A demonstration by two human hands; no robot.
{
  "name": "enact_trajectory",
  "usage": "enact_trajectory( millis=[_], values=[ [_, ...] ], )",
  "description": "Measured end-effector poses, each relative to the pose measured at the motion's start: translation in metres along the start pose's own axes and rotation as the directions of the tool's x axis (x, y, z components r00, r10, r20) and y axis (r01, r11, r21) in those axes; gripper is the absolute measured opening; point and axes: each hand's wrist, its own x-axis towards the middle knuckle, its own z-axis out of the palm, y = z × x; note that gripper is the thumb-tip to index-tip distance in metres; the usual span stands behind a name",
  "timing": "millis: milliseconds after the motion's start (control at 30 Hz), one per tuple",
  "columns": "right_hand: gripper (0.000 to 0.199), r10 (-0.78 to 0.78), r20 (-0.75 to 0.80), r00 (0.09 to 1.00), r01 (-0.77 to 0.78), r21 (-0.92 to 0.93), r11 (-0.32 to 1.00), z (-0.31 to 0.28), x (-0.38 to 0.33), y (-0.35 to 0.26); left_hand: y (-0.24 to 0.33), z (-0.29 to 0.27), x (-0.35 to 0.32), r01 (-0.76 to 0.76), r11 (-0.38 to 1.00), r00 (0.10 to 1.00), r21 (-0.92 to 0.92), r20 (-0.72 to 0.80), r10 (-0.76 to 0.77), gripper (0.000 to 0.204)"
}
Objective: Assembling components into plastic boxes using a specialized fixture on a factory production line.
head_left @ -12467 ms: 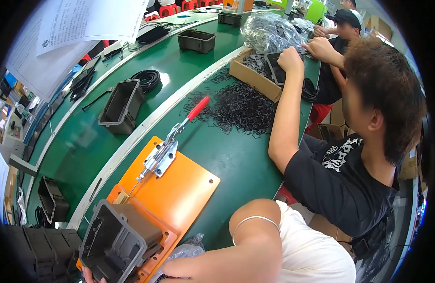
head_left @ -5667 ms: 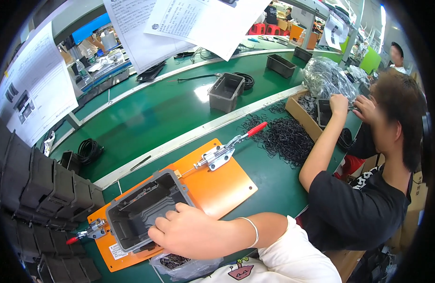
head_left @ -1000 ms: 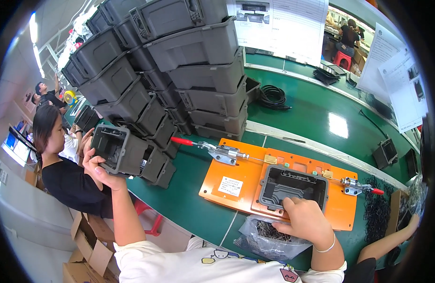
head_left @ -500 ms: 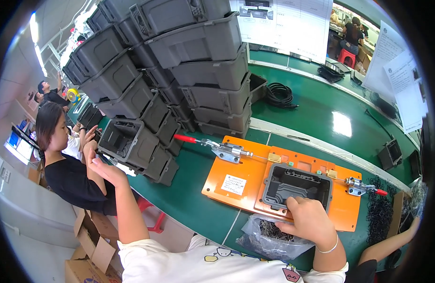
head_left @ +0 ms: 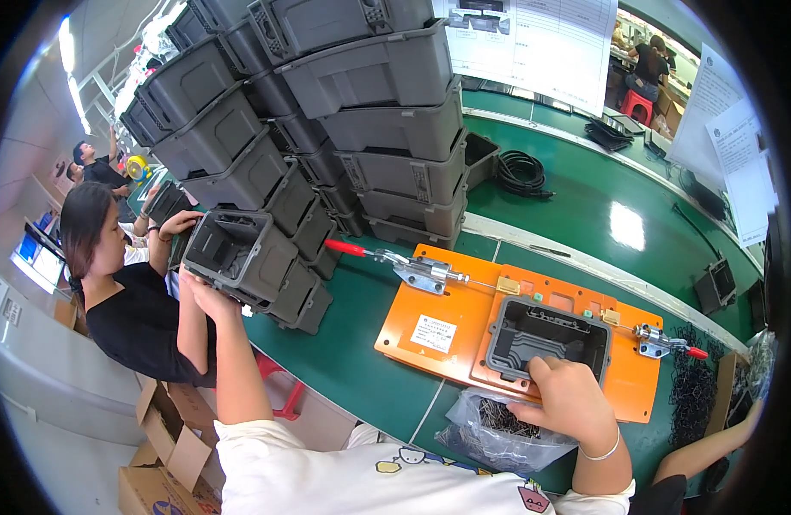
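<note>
My left hand (head_left: 212, 296) is at the lower side of a dark grey plastic box (head_left: 262, 249), at the near end of the stacks on the left. Its fingers are bent against the box and partly hidden by it. A second grey plastic box (head_left: 503, 342) sits open side up in an orange fixture (head_left: 412, 296). My right hand (head_left: 575, 397) lies over this box's near wall, its fingers curled over the rim and the thumb outside. Just below the thumb is a clear plastic bag (head_left: 471, 439) of small metal parts.
Tall stacks of grey boxes (head_left: 395, 137) stand at the left. Red-handled toggle clamps (head_left: 425, 273) flank the fixture. A coiled black cable (head_left: 522, 173) lies behind. At the left, a co-worker's hand (head_left: 182, 223) is beside the near box; another person's forearm (head_left: 713, 448) enters at right.
My left hand has moved from open in the air to the near box on the left, which has shifted slightly upward. The co-worker's hand is now beside it. My right hand stays put.
</note>
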Motion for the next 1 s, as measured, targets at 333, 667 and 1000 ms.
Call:
enact_trajectory(
  millis=[333,667,1000],
  values=[
    [0.042,-0.038,-0.037,0.999,0.04,0.073,0.997,0.009,-0.005,0.008,0.002,-0.044,0.033,-0.132,0.981,0.902,0.141,-0.393,0.178,0.054],
    [0.05,-0.041,-0.038,0.998,0.044,0.081,0.996,0.016,-0.012,0.019,0.064,0.216,-0.229,-0.673,0.734,0.113,-0.094,0.967,0.227,0.037],
    [0.049,-0.079,-0.033,0.996,0.082,0.101,0.991,0.013,-0.008,0.014,-0.139,0.39,-0.231,-0.764,0.158,0.414,0.626,0.663,-0.623,0.099]
  ],
)
